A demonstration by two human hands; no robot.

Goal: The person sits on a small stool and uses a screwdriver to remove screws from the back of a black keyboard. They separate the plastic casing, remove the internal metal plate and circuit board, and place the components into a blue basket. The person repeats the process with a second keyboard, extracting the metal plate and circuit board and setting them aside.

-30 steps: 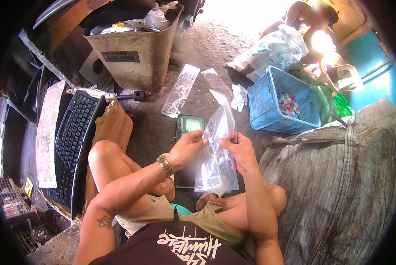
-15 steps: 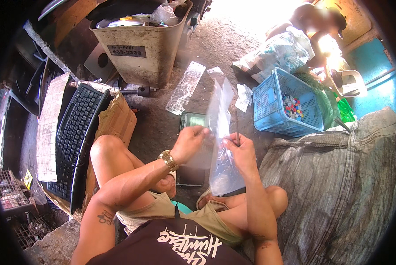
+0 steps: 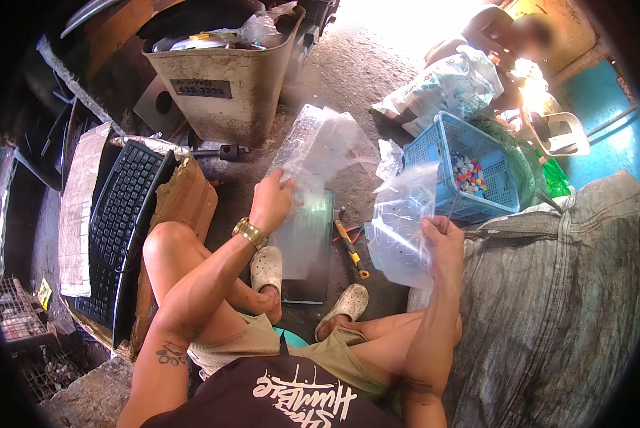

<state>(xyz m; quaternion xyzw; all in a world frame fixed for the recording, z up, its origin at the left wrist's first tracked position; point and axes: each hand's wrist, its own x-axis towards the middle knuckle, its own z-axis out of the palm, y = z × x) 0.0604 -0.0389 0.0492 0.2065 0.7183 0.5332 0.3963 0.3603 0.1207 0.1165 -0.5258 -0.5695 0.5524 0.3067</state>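
Note:
My left hand (image 3: 271, 203) is closed on the edge of a frosted translucent plastic sheet (image 3: 298, 232), which hangs over a dark flat panel (image 3: 304, 291) on the ground between my feet. Out to the right, my right hand (image 3: 443, 246) pinches a clear plastic sheet (image 3: 402, 232) marked with fine lines and dark dots. A thin dark rod (image 3: 451, 207) sticks up by those fingers; its kind is unclear. Beyond my left hand lie clear printed sheets (image 3: 327, 135), blurred and partly overlapping. A yellow-and-black-handled tool (image 3: 353, 250) rests between the two held sheets, beside something red.
A blue crate (image 3: 423, 160) with colourful caps (image 3: 468, 176) stands right, near a large grey sack (image 3: 541, 307). On my left, a black keyboard (image 3: 124, 214) leans on a cardboard box (image 3: 184, 192). A full beige bin (image 3: 227, 93) stands ahead. Another person (image 3: 480, 32) sits far right.
My hands have moved apart, left hand to the left and right hand to the right, each with a plastic sheet. The yellow-and-black tool has come into view between them.

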